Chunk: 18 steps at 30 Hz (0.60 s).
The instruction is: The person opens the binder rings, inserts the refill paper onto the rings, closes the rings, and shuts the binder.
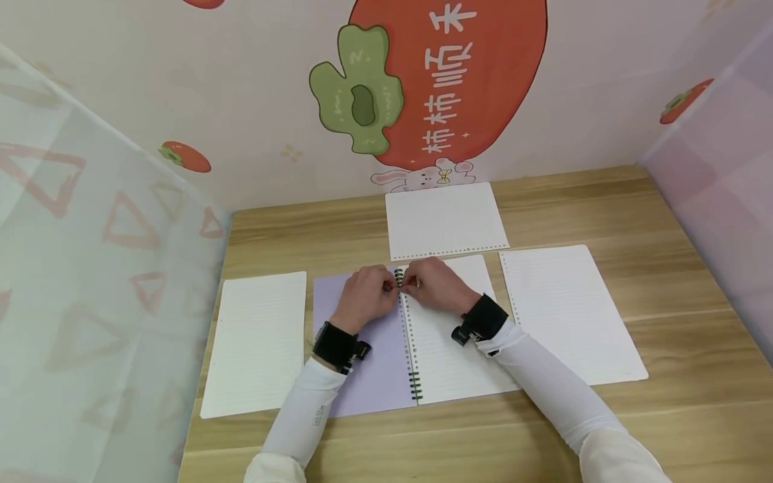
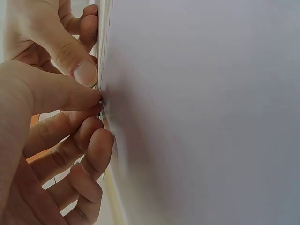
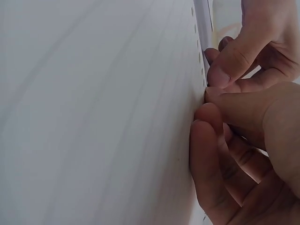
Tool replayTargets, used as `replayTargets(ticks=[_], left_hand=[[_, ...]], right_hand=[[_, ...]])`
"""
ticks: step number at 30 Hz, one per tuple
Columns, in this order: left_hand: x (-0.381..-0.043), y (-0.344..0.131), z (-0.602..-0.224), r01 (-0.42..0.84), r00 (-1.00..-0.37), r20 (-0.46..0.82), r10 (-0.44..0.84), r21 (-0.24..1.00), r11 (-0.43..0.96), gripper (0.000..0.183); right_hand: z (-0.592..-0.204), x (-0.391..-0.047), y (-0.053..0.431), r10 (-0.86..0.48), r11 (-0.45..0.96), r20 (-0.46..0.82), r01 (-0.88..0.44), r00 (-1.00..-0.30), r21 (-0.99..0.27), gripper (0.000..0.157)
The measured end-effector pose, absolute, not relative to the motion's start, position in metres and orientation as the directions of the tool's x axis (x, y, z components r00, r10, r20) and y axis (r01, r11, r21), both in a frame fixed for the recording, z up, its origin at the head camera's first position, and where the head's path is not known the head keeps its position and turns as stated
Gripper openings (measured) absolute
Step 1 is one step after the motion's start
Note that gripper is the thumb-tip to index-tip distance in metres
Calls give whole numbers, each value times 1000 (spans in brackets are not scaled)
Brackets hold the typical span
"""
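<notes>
A loose-leaf notebook lies spread on the table, its purple cover on the left and a stack of lined, punched sheets on the right. Dark binding rings show at the lower end of the spine, with more rings at the upper end. My left hand and right hand meet at that upper group, thumb and forefinger of each pinching the binding from its own side. In the left wrist view the thumb tips nearly touch. The pinched piece is mostly hidden by the fingertips.
A lined loose sheet lies left of the notebook. Behind it, a punched sheet reaches near the wall, and another punched sheet lies to the right. The wooden table is bordered by printed walls at the back and sides.
</notes>
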<state>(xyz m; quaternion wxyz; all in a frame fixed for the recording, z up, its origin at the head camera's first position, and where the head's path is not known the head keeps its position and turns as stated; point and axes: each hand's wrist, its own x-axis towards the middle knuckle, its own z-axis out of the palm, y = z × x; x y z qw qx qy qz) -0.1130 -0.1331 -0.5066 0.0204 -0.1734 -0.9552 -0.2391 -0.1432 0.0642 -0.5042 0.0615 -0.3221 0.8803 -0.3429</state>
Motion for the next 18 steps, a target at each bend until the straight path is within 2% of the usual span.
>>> replayTargets(ticks=[18], left_hand=[[-114,-132,-506,373,-928,164,335,453,810,8]], right_hand=[[-507,-146,65,-628,526,143,-553,-765,-646,5]])
